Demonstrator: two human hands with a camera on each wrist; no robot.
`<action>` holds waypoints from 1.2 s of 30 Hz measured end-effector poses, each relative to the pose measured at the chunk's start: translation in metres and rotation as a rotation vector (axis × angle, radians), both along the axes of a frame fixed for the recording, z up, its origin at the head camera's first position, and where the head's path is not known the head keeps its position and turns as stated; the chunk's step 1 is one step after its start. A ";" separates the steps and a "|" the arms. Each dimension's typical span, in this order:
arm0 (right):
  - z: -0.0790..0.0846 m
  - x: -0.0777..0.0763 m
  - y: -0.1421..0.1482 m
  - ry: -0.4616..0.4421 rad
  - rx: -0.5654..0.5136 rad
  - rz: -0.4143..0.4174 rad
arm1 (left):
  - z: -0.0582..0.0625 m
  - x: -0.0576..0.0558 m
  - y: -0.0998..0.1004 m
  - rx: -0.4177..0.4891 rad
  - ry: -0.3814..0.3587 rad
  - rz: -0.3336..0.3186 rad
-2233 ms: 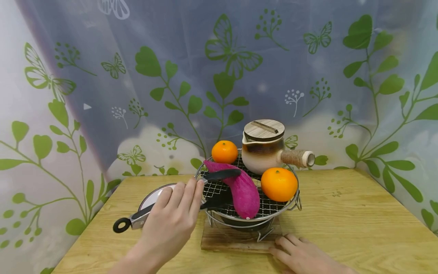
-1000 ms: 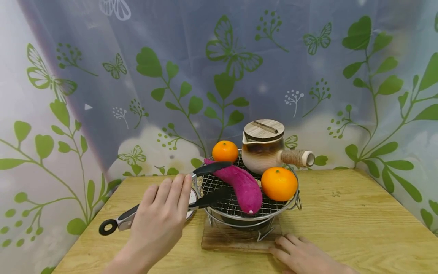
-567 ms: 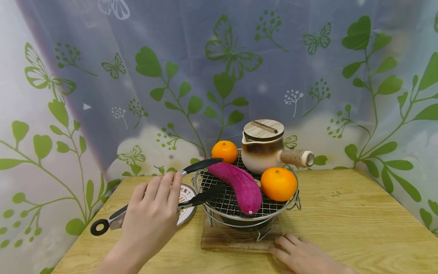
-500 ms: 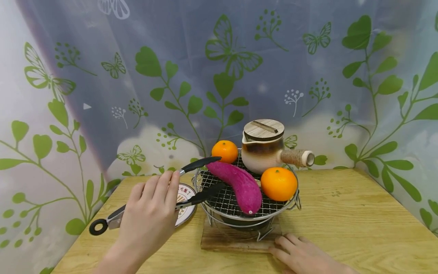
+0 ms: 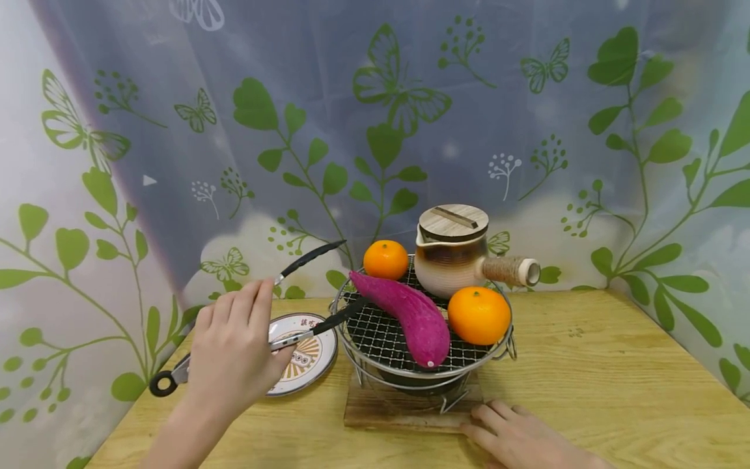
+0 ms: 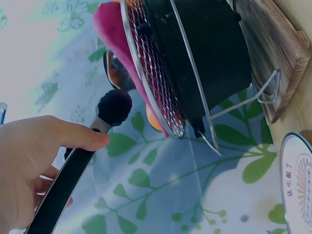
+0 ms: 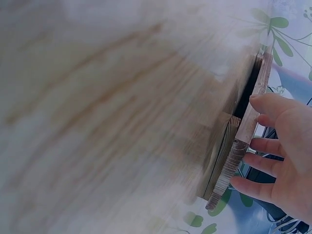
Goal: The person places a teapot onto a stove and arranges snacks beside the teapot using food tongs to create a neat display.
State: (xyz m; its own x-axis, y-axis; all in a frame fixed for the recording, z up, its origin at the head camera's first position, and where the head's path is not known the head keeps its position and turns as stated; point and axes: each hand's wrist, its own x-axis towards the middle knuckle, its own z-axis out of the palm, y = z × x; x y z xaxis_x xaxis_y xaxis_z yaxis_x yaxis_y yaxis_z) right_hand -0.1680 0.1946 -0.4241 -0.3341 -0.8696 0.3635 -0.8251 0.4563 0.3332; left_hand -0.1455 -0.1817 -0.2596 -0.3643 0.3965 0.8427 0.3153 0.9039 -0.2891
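Note:
My left hand [image 5: 231, 348] grips black-and-silver tongs [image 5: 290, 340], whose arms are spread with nothing between the tips. The lower tip overlaps the near-left part of the wire grill rack [image 5: 375, 339]; the upper one is raised left of it. A purple sweet potato [image 5: 410, 319] lies across the rack, apart from the upper tip. At the rack's front right, my right hand [image 5: 518, 433] rests on the corner of the wooden board [image 5: 404, 413] under the stove. In the right wrist view its thumb and fairly straight fingers touch the board's edge [image 7: 236, 151].
Two oranges, one at the back [image 5: 385, 260] and one at the right [image 5: 479, 316], sit on the rack. Behind them is a clay pot [image 5: 448, 267] with a wooden lid and a rope-wrapped handle jutting right. A printed plate [image 5: 313, 361] lies on the table left of the stove.
The tongs have moved left and up off the sweet potato, with their arms spreading wider. The sweet potato's near end has shifted slightly right. More of the plate shows. My right hand stays put.

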 end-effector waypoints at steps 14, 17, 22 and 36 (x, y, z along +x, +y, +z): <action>0.003 -0.001 0.001 0.015 -0.019 0.013 | -0.002 -0.016 -0.022 0.230 -0.239 0.086; 0.004 -0.001 0.001 0.018 -0.015 0.009 | -0.004 -0.020 -0.030 0.275 -0.303 0.122; 0.004 0.000 0.001 -0.007 0.010 -0.004 | -0.012 -0.030 -0.045 0.319 -0.323 0.172; 0.002 0.000 0.001 -0.002 0.006 -0.007 | -0.035 -0.052 -0.088 0.395 -0.416 0.377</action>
